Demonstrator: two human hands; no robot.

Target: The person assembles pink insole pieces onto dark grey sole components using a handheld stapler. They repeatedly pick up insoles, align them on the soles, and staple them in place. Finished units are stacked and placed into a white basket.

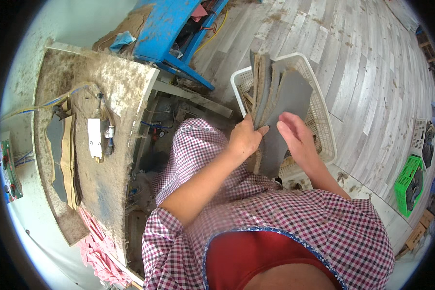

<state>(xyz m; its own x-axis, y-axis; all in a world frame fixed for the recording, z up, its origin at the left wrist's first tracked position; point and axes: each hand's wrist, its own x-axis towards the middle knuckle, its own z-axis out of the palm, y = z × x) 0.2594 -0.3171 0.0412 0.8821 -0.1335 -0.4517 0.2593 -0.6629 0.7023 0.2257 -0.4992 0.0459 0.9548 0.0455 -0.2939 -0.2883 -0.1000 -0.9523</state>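
Note:
A stack of grey sheet pieces [295, 94] with tan, fuzzy edges stands on end in front of me, over a white plastic basket [327, 128]. My left hand [245, 138] grips the stack's near left edge, thumb across the sheets. Against the broad grey face of the right-hand sheet lies my right hand [298, 138], its fingers stretched out and holding nothing that I can see. Several more pieces show low inside the basket, partly hidden by the stack.
To my left, a dusty workbench [116, 92] carries another pile of grey and tan pieces [63, 159] and a white device [94, 137] with hoses. Beyond is a blue metal stand [154, 34]. Pink cloth [99, 251] hangs by the bench. A green crate [410, 186] stands far right.

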